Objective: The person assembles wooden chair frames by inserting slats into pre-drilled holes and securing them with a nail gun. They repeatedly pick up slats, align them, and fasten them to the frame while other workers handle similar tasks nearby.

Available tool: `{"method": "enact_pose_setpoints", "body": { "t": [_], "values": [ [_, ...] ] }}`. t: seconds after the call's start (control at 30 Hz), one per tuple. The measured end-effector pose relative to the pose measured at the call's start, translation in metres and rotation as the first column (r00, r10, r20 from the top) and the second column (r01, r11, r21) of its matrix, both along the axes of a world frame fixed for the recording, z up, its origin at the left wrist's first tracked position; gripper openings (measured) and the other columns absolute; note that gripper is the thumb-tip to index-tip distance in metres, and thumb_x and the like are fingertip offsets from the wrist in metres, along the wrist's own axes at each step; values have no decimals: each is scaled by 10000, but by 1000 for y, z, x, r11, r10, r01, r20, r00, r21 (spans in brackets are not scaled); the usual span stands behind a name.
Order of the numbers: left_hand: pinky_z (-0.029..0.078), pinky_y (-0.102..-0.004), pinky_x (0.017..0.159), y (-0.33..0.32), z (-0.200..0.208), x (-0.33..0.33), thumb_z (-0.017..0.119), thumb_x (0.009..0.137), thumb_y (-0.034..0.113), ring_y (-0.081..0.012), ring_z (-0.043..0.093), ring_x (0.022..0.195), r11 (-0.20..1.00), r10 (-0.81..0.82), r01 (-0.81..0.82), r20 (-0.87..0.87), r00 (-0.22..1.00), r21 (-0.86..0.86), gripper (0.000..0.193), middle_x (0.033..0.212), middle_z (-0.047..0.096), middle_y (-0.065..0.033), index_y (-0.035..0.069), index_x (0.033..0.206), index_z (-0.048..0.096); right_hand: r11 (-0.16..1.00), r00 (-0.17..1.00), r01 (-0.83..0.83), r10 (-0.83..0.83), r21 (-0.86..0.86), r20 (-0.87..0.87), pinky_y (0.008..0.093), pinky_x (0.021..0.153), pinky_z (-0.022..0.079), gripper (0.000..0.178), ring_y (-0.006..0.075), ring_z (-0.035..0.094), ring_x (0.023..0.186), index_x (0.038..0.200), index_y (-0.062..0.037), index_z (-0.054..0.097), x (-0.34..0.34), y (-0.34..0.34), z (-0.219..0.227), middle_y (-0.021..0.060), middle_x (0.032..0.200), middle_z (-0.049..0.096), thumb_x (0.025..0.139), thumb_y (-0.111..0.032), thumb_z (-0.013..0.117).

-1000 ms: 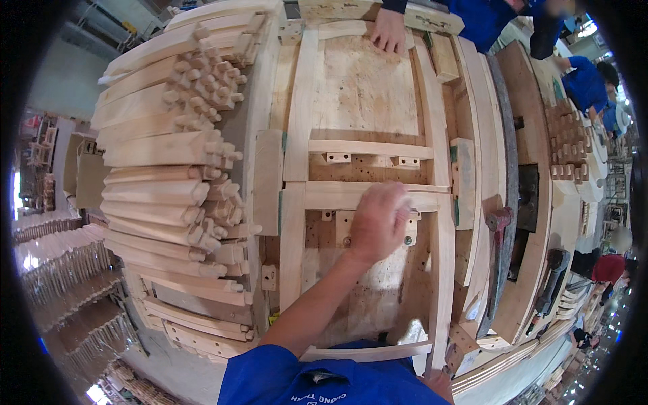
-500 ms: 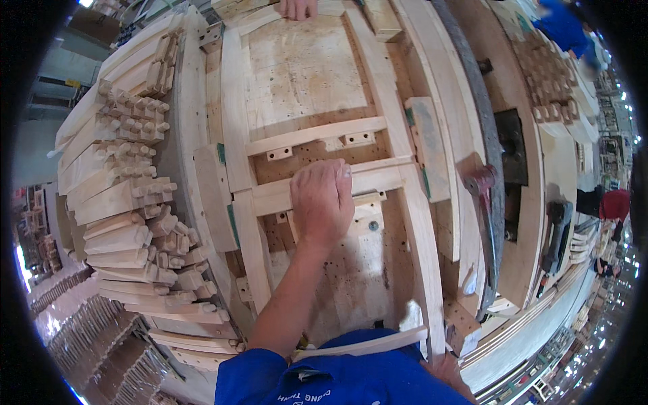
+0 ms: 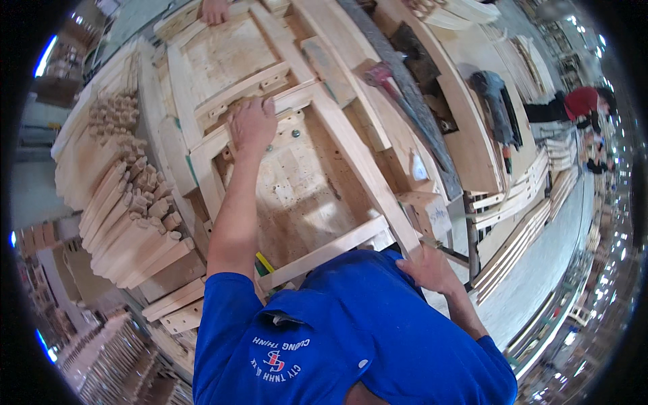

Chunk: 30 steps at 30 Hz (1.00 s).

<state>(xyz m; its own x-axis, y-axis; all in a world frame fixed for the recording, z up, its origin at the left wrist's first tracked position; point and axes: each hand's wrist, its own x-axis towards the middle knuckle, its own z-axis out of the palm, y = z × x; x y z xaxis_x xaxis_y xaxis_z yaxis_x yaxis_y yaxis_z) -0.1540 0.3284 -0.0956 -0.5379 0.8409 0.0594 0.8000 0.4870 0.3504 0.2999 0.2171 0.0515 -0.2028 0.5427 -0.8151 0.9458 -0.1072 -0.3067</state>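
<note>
A pale wooden frame (image 3: 361, 162) with several cross rails lies over a workbench jig. My left hand (image 3: 254, 125) is closed over its middle cross rail (image 3: 293, 101), knuckles up and fingertips hidden behind the wood. At the near right corner my right hand (image 3: 430, 268) grips the end of the frame's right side rail, thumb on the near side. The near end rail (image 3: 324, 251) runs close to my blue shirt. Small drilled blocks (image 3: 291, 123) sit just beside my left hand. Another person's hand (image 3: 216, 11) rests on the far end of the frame.
Stacked shaped wooden parts (image 3: 128, 202) line the left side. On the right lie a red-headed hammer (image 3: 386, 77) and a dark power tool (image 3: 496, 108). A wooden block (image 3: 425, 212) stands beside the frame near my right hand. A person in red (image 3: 582, 104) is farther right.
My view has swung, so the bench appears shifted up and left. My left hand stays on the middle rail. My right hand, mostly hidden before, now shows at the near right corner.
</note>
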Motion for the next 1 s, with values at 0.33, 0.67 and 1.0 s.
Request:
{"method": "enact_pose_setpoints", "body": {
  "t": [0.33,0.67,1.0],
  "values": [
    [378,-555,1177,2,-1,2,416,1120,443,-389,570,1371,997,9,-7,28,1000,-70,507,1431,664,-176,97,1336,718,984,988,85,-63,155,-140,546,1025,551,764,528,692,1175,1372,73,590,14,-16,2,339,1186,734,936,-525,778],
    [410,-538,1138,1,0,11,439,1112,440,-391,613,1320,999,11,-12,-38,999,-42,493,1370,697,-189,86,1314,717,991,969,114,-94,76,-228,560,1039,541,793,546,673,1197,1439,64,531,24,-16,-7,369,1234,706,966,-538,737],
    [429,-554,1158,-40,8,3,534,1089,396,-446,596,1333,982,-170,173,-46,984,76,474,1403,671,-250,-4,1278,705,949,881,-300,315,98,-352,477,822,566,518,363,757,940,1283,-23,675,84,38,37,214,981,771,1031,-475,697]
  ]
}}
